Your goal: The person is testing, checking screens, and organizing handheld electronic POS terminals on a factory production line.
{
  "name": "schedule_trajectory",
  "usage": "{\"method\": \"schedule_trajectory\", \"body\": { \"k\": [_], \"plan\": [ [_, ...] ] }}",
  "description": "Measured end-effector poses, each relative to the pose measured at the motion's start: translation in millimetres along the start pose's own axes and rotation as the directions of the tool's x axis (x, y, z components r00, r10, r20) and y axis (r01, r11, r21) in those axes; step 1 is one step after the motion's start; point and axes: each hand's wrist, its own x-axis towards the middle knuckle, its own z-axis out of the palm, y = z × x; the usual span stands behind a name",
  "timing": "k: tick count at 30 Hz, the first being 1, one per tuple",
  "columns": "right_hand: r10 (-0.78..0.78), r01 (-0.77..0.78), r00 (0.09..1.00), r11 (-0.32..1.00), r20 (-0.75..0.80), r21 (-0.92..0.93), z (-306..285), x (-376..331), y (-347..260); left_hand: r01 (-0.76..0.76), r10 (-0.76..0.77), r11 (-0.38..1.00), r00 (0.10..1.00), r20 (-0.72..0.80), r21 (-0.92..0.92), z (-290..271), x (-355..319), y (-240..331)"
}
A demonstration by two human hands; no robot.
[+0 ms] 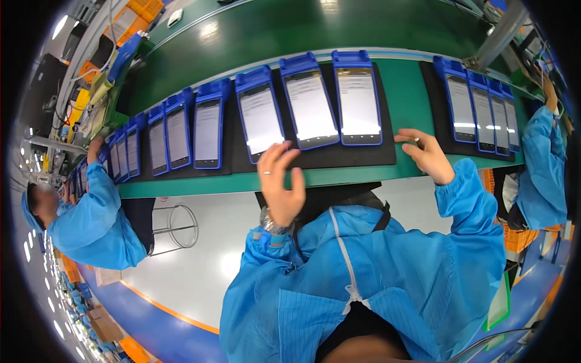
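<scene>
Several blue-cased handheld devices with lit, pale screens and thick blue tops lie in a row. My left hand (281, 184) has its fingers spread at the lower edge of one device (260, 118), fingertips at or just over its screen; contact is hard to tell. Right of that device lie a slightly tilted device (311, 106) and a straighter one (358, 106). All three rest on a black mat (357, 156). My right hand (426, 157) is off the mat's right side, fingers loosely apart, holding nothing.
More such devices lie leftward (209, 130) and on a second black mat (437, 115) at right. A green conveyor (260, 30) runs behind the bench, with a metal post (499, 33) at far right. Co-workers in blue smocks sit left (91, 224) and right (541, 169).
</scene>
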Motion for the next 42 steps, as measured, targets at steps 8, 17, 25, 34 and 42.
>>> {"method": "schedule_trajectory", "body": {
  "k": [8,17,25,34,42],
  "plan": [
    [0.377,-0.399,0.909,0.910,0.180,0.109,-1,46,-7,0.126,-0.162,0.970,0.974,0.162,0.210,-41,-16,-64],
    [0.200,-0.212,0.973,0.972,-0.116,-0.100,-24,30,-22,0.108,-0.176,0.948,0.961,0.212,0.299,-23,1,-60],
    [-0.353,0.179,0.796,0.913,-0.491,-0.366,-81,-4,34,0.024,-0.072,0.966,0.981,0.179,0.258,-2,8,-58],
    [-0.474,0.305,0.791,0.854,-0.387,-0.422,17,-19,0,-0.465,0.072,0.526,0.859,0.508,0.712,-43,80,-131],
    [-0.597,0.428,0.761,0.756,-0.254,-0.495,44,-34,-6,-0.612,-0.075,0.258,0.759,0.647,0.748,-32,91,-136]
  ]
}}
